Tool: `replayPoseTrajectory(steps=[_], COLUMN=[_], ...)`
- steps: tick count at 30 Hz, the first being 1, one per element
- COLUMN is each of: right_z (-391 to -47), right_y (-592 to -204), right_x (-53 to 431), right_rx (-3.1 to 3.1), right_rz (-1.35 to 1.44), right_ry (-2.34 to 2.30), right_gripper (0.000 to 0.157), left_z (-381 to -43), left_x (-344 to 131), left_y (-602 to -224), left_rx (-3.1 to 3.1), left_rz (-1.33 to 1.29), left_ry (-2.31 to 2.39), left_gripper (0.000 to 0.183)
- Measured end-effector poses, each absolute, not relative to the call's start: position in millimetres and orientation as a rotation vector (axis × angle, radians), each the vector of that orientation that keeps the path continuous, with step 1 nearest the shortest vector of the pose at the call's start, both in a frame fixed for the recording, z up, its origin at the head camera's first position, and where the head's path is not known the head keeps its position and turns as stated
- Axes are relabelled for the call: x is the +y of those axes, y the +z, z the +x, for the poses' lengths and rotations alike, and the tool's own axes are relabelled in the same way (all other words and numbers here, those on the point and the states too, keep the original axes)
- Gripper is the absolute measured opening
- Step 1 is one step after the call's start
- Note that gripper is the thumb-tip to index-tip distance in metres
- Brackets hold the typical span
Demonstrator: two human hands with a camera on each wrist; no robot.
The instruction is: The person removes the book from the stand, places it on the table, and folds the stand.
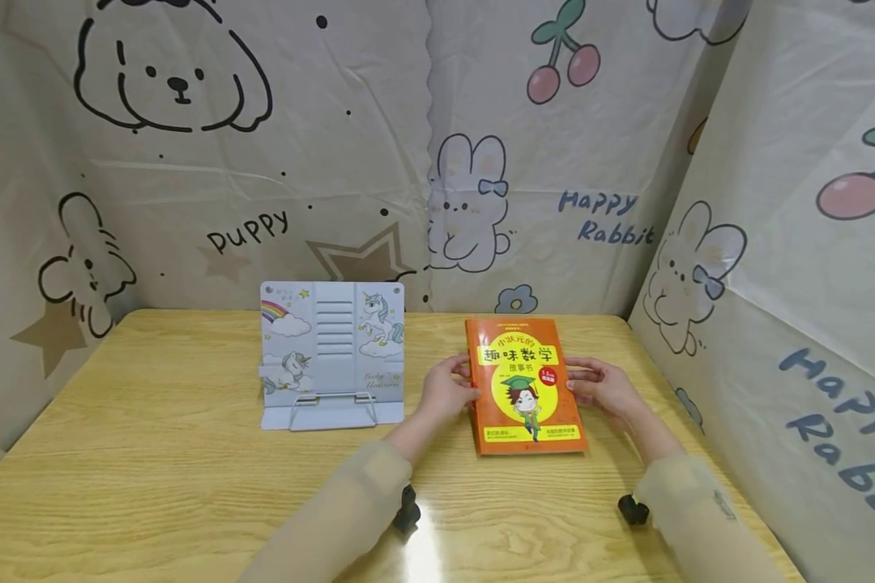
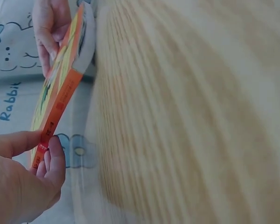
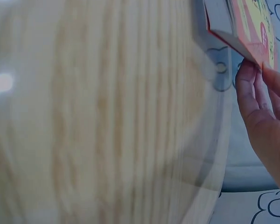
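An orange paperback book (image 1: pixel 528 405) with a yellow circle and a cartoon graduate on its cover is held between both hands, cover toward the head camera. My left hand (image 1: pixel 446 390) grips the spine side; in the left wrist view its thumb and fingers pinch the orange spine (image 2: pixel 56 112). The right hand (image 1: pixel 603 389) pinches the opposite, page-edge side, its thumb on the cover and fingers behind, as the right wrist view (image 3: pixel 266 107) shows. Left of the book, a white book stand (image 1: pixel 333 364) with unicorn and rainbow pictures stands upright on the table.
The wooden table (image 1: pixel 189 486) has a printed cloth (image 1: pixel 350 162) hanging behind it and along both sides. A wire holder (image 1: pixel 333 399) and a small ledge sit at the front of the stand. Black wrist devices (image 1: pixel 633 510) hang below the sleeves.
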State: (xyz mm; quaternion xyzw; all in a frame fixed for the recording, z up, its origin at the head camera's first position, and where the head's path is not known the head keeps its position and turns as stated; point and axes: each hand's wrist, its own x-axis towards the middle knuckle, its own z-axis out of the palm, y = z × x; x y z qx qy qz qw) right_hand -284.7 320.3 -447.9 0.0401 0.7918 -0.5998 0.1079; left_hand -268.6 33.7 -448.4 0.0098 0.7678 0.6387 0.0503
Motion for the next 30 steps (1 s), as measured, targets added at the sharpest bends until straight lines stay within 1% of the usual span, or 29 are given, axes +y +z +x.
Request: replayPoseTrajectory(steps=[8, 15, 23, 30], right_z=[-297.1, -301.1, -306.9, -309.5], right_y=[-456.5, -457.0, -456.9, -454.9], right_x=[329.2, 328.4, 329.2, 331.9], right_rx=[2.305, 2.27, 2.33, 2.413], right_rz=[0.099, 0.112, 0.116, 0.075], right_ry=[-1.72, -1.709, -1.59, -1.46], right_gripper=[0.057, 0.057, 0.055, 0.056], left_z=[-279.0, -282.5, -289.7, -291.8], left_x=[31.6, 29.2, 28.9, 29.6], left_y=[-452.8, -454.6, -461.1, -456.5], left_rx=[2.31, 2.333, 2.4, 2.543], left_rz=[0.085, 0.083, 0.126, 0.23], left_ry=[1.871, 1.772, 1.647, 1.43], left_gripper=[0.063, 0.063, 0.063, 0.06])
